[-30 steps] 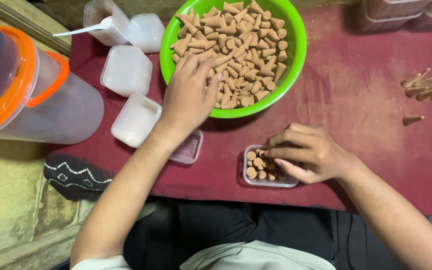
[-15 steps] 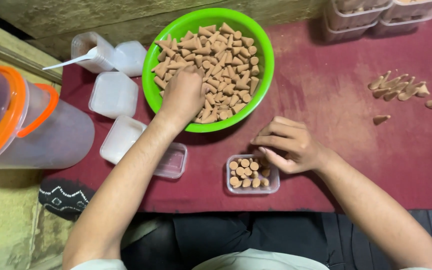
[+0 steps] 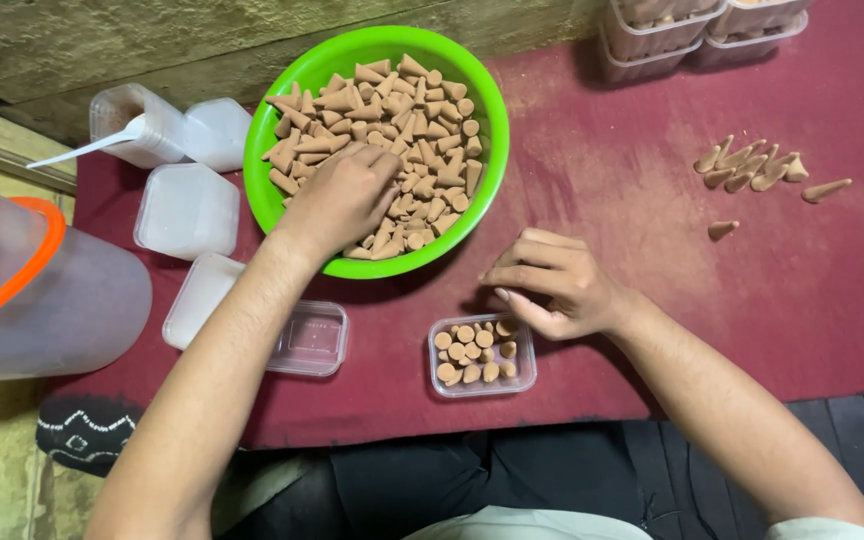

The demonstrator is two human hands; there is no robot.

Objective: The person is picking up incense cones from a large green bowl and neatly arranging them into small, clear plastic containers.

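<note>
The left hand (image 3: 344,195) is closing loosely on cones in the green bowl (image 3: 277,195) at twelve o'clock; the right hand (image 3: 552,285), fingers together, is steadying the small clear box (image 3: 482,355), which seemingly needs more cones stood upright.

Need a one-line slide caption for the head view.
Left hand in green bowl of cones; right hand over small box.

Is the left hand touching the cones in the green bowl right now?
Touching. The head view shows the left hand lying on the pile of brown cones inside the green bowl, fingers pressed among them with no gap.
</note>
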